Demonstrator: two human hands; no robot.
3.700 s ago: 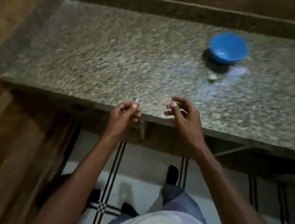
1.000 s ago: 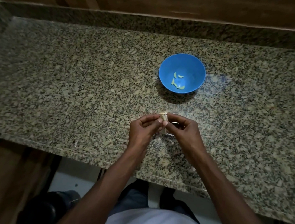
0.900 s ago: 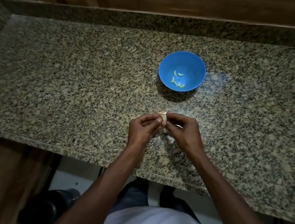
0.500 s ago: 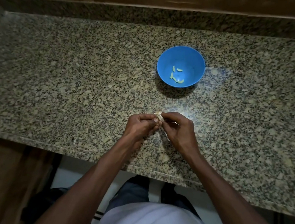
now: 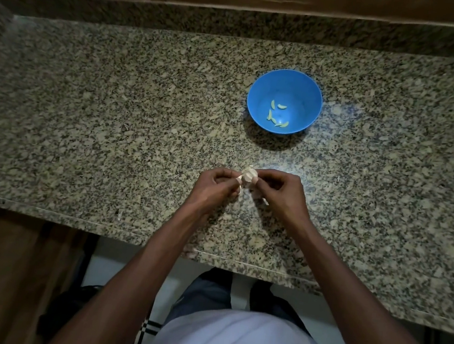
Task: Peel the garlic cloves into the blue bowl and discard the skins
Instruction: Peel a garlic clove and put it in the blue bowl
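Two hands over a granite counter (image 5: 113, 119): left hand (image 5: 214, 187) and right hand (image 5: 280, 192) both pinch one garlic piece (image 5: 249, 175) between fingertips. Beyond, one blue bowl (image 5: 297, 89) holds four peeled cloves (image 5: 277, 115).

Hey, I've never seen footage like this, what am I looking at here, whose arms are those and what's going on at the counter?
There is no machine here. A camera worn on a person's head looks down at their own two bare arms. They stand at a speckled granite countertop. The left hand and the right hand together pinch a small pale piece of garlic with papery skin just above the stone. Farther back sits a round blue plastic bowl holding a few peeled yellowish garlic cloves.
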